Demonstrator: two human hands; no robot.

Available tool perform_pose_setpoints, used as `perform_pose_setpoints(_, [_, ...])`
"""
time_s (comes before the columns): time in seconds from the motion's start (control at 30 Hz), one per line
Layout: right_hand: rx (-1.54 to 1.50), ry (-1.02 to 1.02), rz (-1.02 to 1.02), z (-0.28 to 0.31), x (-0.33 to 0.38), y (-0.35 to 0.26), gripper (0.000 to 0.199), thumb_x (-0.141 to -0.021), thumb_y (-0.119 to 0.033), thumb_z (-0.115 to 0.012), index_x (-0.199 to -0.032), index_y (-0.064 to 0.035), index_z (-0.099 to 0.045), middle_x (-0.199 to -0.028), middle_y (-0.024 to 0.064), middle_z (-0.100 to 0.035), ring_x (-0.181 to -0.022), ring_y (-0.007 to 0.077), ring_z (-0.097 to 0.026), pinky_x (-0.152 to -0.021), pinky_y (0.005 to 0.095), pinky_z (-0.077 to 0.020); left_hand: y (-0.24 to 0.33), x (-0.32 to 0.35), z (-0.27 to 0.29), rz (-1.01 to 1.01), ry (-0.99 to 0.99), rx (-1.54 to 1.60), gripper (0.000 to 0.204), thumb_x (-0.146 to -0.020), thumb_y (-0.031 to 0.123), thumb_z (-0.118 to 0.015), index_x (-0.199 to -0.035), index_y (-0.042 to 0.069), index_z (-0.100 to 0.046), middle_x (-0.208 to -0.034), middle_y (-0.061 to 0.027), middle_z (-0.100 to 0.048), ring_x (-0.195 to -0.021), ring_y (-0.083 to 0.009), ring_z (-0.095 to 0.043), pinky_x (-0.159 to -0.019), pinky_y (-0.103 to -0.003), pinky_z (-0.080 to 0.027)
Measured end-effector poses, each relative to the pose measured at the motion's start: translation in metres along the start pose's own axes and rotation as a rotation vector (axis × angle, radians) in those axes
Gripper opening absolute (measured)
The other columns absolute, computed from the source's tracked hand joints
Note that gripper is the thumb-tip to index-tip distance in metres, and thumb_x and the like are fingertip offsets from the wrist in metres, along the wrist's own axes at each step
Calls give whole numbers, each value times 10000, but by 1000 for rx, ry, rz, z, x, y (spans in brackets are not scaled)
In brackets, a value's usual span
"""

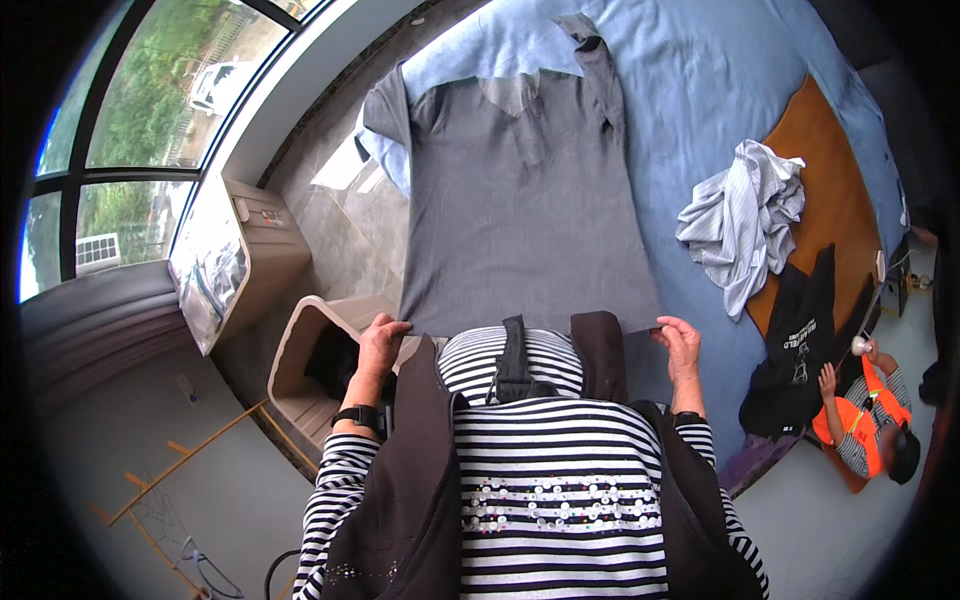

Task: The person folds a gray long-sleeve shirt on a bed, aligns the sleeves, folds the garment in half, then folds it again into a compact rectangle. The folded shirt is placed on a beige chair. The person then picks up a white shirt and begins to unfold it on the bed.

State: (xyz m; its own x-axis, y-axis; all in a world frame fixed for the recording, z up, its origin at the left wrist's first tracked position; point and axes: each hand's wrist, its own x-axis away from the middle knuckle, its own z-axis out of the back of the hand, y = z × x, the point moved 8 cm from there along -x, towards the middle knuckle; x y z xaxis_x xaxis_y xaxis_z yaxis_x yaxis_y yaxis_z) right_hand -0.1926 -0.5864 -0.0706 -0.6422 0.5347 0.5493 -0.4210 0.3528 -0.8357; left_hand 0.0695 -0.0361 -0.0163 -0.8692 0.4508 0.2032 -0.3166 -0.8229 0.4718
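A dark grey long-sleeved top (520, 200) lies spread over the near edge of a bed with a light blue sheet (665, 90), its neckline away from me. My left hand (381, 343) pinches the left corner of its hem. At the opposite hem corner, my right hand (681, 346) closes its fingertips on the cloth. Between the two hands the hem is stretched out in front of my body. One sleeve hangs down at the left, and the other is folded up along the right shoulder.
Right of the top lie a crumpled striped shirt (745, 222), a brown cloth (815, 150) and a black garment (800, 345). A person in an orange vest (862, 425) works there. To my left stand an open beige bin (310, 345), a beige box (262, 235) and a wooden rack (185, 460).
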Motion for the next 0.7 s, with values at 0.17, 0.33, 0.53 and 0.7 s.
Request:
perform_pose_setpoints(0.17, [-53,-20,3,-7,1,-2,195,-904,-41,-593,-1048,15,-711,-921,55,-704,-782,127,-666,-761,285,-566,-1,-3,4,-13,17,43,144,-801,35,-727,-921,107,-764,-870,-93,-631,-832,-300,-667,-745,-385,-551])
perform_pose_setpoints(0.33, [-119,-42,8,-18,5,-10,188,-922,-59,-620,-1076,19,-695,-959,71,-709,-832,142,-678,-805,299,-565,1,-5,10,-49,31,70,191,-787,-2,-705,-939,102,-758,-882,-94,-630,-840,-303,-666,-751,-385,-552])
perform_pose_setpoints(0.53, [-56,97,60,-25,1,-27,181,-897,-48,-720,-1071,3,-717,-972,34,-709,-806,90,-639,-765,231,-522,2,-7,21,-78,46,107,248,-763,-26,-720,-975,100,-739,-888,-84,-628,-853,-281,-655,-752,-369,-544])
perform_pose_setpoints(0.7, [-157,170,121,-22,4,-48,185,-894,-21,-717,-1077,1,-710,-943,21,-700,-769,92,-630,-732,226,-519,9,-6,38,-81,75,92,265,-779,-28,-705,-1009,102,-731,-903,-88,-637,-846,-284,-660,-737,-364,-549])
